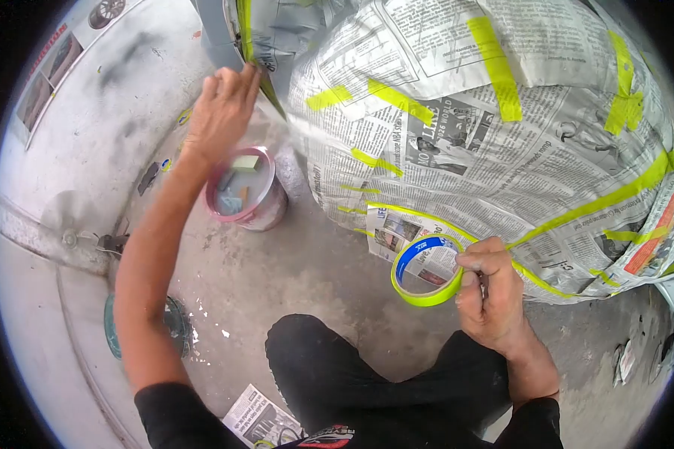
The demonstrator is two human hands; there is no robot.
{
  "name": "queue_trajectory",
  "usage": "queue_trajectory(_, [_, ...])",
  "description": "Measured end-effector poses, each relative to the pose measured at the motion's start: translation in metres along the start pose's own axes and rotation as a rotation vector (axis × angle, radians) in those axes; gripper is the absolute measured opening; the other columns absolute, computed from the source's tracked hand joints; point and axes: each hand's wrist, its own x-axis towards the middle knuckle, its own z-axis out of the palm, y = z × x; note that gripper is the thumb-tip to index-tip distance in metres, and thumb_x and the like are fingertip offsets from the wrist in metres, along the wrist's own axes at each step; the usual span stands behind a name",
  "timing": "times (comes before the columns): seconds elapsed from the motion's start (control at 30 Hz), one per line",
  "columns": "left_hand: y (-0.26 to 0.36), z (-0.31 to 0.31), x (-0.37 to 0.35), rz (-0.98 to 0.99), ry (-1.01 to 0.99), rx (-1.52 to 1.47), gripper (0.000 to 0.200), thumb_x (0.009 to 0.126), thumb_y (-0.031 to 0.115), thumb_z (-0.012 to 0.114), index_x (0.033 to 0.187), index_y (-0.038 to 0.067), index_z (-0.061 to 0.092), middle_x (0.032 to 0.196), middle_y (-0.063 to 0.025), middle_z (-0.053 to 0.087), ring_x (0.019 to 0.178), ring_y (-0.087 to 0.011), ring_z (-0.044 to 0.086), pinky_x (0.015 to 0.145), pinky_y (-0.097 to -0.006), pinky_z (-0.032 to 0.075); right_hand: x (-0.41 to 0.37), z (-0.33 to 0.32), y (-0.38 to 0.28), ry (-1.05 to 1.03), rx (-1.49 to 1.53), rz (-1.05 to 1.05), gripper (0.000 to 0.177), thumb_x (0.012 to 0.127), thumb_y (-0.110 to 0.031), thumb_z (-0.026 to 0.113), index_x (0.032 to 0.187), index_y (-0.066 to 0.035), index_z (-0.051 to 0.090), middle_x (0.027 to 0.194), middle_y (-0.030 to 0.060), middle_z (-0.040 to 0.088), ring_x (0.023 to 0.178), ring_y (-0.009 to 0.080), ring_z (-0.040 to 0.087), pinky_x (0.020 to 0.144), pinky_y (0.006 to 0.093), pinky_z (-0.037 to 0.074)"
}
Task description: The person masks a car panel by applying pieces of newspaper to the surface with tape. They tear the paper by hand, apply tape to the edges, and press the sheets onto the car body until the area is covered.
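Note:
A large rounded form is covered in newspaper [457,97], held down by strips of yellow-green tape [494,67]. My right hand [493,295] pinches the rim of a tape roll [428,271] with a blue inner core, in front of the lower edge of the paper. Up and to the left, my left hand [225,105] is raised, fingers bent together against the taped edge [245,34] of a grey panel. Whatever its fingertips hold, if anything, is too small to make out.
Below my left hand stands a pink-rimmed bucket [266,206] with water and small blocks. A green round container [174,325] is partly behind my left arm. A newspaper piece [258,419] lies on the floor [240,292]. A white panel [105,142] runs along the left.

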Motion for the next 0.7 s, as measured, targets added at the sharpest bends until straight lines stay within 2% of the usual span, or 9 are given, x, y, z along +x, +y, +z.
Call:
queue_trajectory(0.17, [-0.019,-0.008,0.007,-0.057,0.088,0.082,0.057,0.090,0.020,0.056,0.146,0.011,0.052,0.145,0.0003,0.053,0.113,-0.0221,0.050,0.088,-0.0342,0.043,0.001,0.003,0.004,-0.030,0.011,0.007,0.033,0.085,0.011,0.056,0.116,-0.001,0.052,0.100,0.0188,0.057,0.086,0.0335,0.059,0.076,0.0410,0.049])
queue_trajectory(0.37, [-0.010,-0.011,0.011,-0.086,0.095,0.065,0.051,0.092,0.021,0.057,0.142,0.010,0.056,0.141,0.0007,0.055,0.108,-0.0212,0.050,0.085,-0.0340,0.042,0.004,0.005,0.006,-0.050,0.015,-0.009,0.035,0.084,0.012,0.057,0.116,-0.001,0.053,0.101,0.0188,0.057,0.086,0.0342,0.058,0.077,0.0411,0.049])
queue_trajectory(0.57, [-0.013,-0.019,0.021,-0.085,-0.007,0.090,0.045,0.090,0.017,0.059,0.135,0.010,0.061,0.136,0.0016,0.060,0.109,-0.0227,0.052,0.089,-0.0360,0.043,0.004,0.007,0.005,-0.064,0.032,-0.014,0.037,0.081,0.012,0.059,0.116,-0.001,0.055,0.100,0.0184,0.057,0.088,0.0345,0.057,0.079,0.0415,0.048])
queue_trajectory(0.67, [-0.018,-0.018,0.015,-0.111,0.202,-0.212,0.045,0.088,0.013,0.061,0.132,0.009,0.062,0.131,-0.0011,0.063,0.111,-0.0252,0.055,0.095,-0.0378,0.042,0.000,0.002,0.003,-0.068,0.026,-0.030,0.041,0.079,0.012,0.060,0.117,-0.002,0.055,0.100,0.0182,0.057,0.088,0.0349,0.057,0.080,0.0417,0.048])
queue_trajectory(0.7, [-0.011,-0.036,0.010,-0.133,0.248,-0.373,0.044,0.086,0.010,0.062,0.130,0.009,0.064,0.127,-0.0044,0.065,0.110,-0.0268,0.058,0.097,-0.0390,0.042,0.000,0.001,0.002,-0.070,0.025,-0.041,0.042,0.078,0.012,0.061,0.118,-0.002,0.055,0.100,0.0181,0.057,0.089,0.0351,0.057,0.080,0.0418,0.048])
